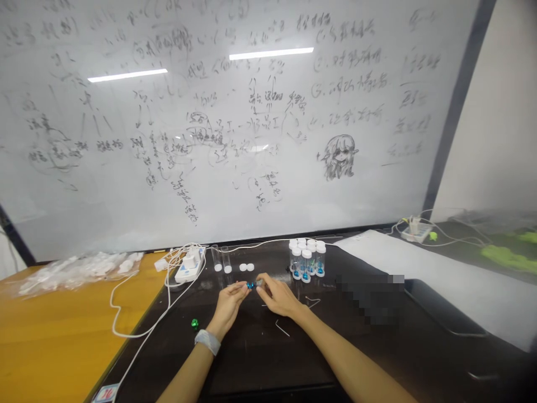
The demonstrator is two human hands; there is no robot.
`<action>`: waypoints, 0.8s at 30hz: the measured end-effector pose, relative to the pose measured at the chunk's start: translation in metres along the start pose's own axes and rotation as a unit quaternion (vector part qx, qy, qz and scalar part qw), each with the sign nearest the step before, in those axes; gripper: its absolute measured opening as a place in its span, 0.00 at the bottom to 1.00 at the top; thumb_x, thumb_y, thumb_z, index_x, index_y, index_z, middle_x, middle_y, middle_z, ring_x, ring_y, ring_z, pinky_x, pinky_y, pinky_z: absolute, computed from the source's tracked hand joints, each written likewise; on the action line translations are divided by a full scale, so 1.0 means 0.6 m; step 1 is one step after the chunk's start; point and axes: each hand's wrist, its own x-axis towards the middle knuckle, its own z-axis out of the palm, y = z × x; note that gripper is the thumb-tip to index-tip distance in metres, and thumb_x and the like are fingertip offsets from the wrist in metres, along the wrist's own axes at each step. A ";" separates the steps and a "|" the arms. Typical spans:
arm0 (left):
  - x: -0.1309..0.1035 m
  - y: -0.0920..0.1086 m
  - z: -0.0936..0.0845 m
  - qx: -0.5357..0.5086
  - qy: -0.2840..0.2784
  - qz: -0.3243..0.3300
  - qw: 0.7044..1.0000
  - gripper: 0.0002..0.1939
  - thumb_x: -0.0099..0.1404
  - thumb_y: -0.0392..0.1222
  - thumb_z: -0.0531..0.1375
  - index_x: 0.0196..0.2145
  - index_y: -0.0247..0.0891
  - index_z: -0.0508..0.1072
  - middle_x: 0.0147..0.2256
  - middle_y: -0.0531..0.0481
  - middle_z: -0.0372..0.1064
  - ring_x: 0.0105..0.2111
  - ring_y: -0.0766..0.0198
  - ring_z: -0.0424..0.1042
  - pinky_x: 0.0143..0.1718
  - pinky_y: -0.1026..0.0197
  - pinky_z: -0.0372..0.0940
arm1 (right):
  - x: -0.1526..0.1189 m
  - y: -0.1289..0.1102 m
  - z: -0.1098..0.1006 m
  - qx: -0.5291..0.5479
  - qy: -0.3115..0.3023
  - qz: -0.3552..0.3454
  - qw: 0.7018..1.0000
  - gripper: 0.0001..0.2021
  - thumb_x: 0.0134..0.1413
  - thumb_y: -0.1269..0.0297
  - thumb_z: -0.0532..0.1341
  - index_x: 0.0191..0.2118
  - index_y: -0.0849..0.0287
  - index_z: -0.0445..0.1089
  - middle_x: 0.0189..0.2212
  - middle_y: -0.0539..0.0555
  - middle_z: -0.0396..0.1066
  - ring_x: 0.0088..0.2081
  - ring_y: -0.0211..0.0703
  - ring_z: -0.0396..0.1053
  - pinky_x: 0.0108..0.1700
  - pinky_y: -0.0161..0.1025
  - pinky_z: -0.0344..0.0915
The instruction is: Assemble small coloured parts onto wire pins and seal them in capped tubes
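My left hand (pixel 230 301), a pale band round its wrist, pinches a small shiny blue metal part (pixel 250 285) between thumb and fingertips. Close against the part's right side, my right hand (pixel 277 296) has its thumb and fingers pressed together. Something small and greyish shows at those fingertips, too small to name. Below the right hand lies a thin L-shaped hex key (pixel 282 328), with another bent metal key (pixel 312 302) to its right. A small shiny green part (pixel 194 323) rests on the dark table left of my left hand.
Capped clear tubes (pixel 307 262) holding blue parts stand grouped at the back right. Two clear tubes (pixel 227 259) and two white caps (pixel 246 267) sit behind my hands. A power strip (pixel 190 267) with trailing white cables, plastic bags (pixel 79 271) and a dark phone-like slab (pixel 444 308) lie around.
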 end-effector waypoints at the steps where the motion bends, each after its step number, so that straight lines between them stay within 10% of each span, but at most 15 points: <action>1: 0.001 -0.001 -0.001 -0.001 0.000 -0.001 1.000 0.14 0.48 0.33 0.73 0.33 0.30 0.80 0.34 0.43 0.77 0.36 0.62 0.76 0.45 0.62 0.70 | 0.000 0.000 -0.001 0.001 0.000 -0.003 1.000 0.11 0.64 0.61 0.52 0.50 0.55 0.61 0.31 0.49 0.70 0.31 0.40 0.67 0.35 0.35 0.58; 20: -0.003 0.002 0.004 -0.001 -0.003 -0.009 1.000 0.14 0.47 0.33 0.73 0.33 0.28 0.79 0.33 0.42 0.77 0.36 0.61 0.77 0.46 0.61 0.70 | 0.002 0.004 0.007 -0.046 -0.010 -0.013 0.999 0.14 0.69 0.62 0.44 0.39 0.56 0.66 0.32 0.52 0.70 0.33 0.42 0.68 0.37 0.36 0.57; 24: -0.002 0.001 0.003 -0.011 0.009 -0.009 1.000 0.13 0.48 0.31 0.73 0.33 0.28 0.79 0.34 0.42 0.77 0.35 0.61 0.77 0.47 0.60 0.69 | 0.000 0.003 0.000 -0.027 -0.014 -0.005 1.000 0.11 0.68 0.60 0.47 0.48 0.55 0.62 0.32 0.50 0.71 0.33 0.41 0.68 0.36 0.35 0.57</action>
